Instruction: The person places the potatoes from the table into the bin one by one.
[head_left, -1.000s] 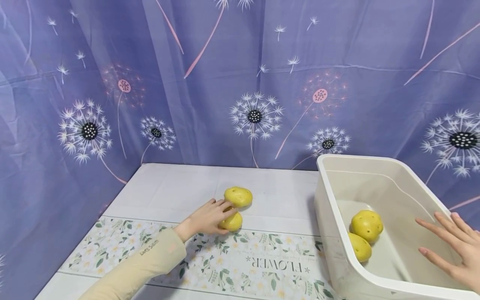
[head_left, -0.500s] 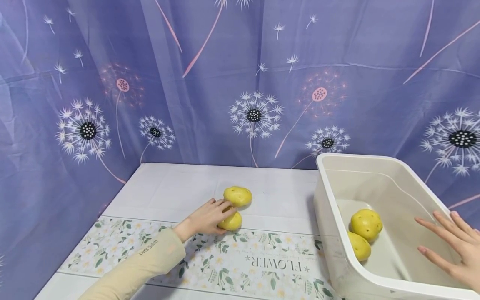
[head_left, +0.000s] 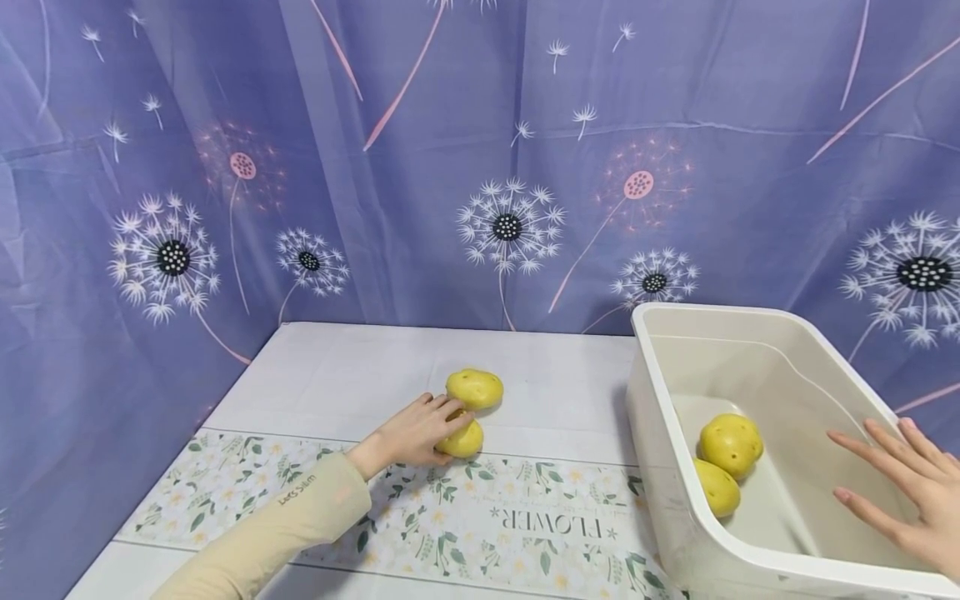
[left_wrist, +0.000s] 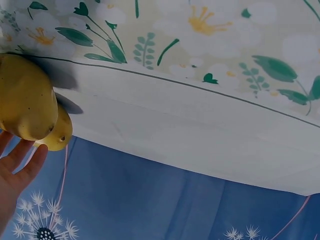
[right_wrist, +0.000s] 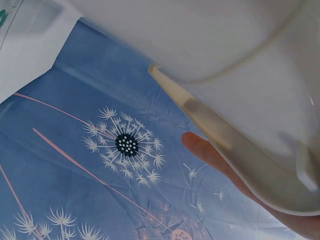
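Two yellow potatoes lie close together on the table, the farther potato [head_left: 475, 389] just behind the nearer potato [head_left: 463, 439]. My left hand [head_left: 420, 429] holds the nearer one from its left side, fingers curled over the top and thumb low at the front. From the left wrist, the same potato [left_wrist: 25, 97] fills the left edge, with fingertips [left_wrist: 35, 155] against it. My right hand [head_left: 911, 496] is spread with straight fingers at the right wall of a white plastic bin [head_left: 678, 433]. The right wrist view shows one finger [right_wrist: 210, 155] beside the bin's rim.
Inside the bin are two more potatoes, a rounder potato [head_left: 731, 446] and a partly hidden potato [head_left: 716, 489] by the left wall. A floral-printed cloth [head_left: 555, 521] covers the table. A purple dandelion curtain [head_left: 405, 208] hangs behind and along the left side.
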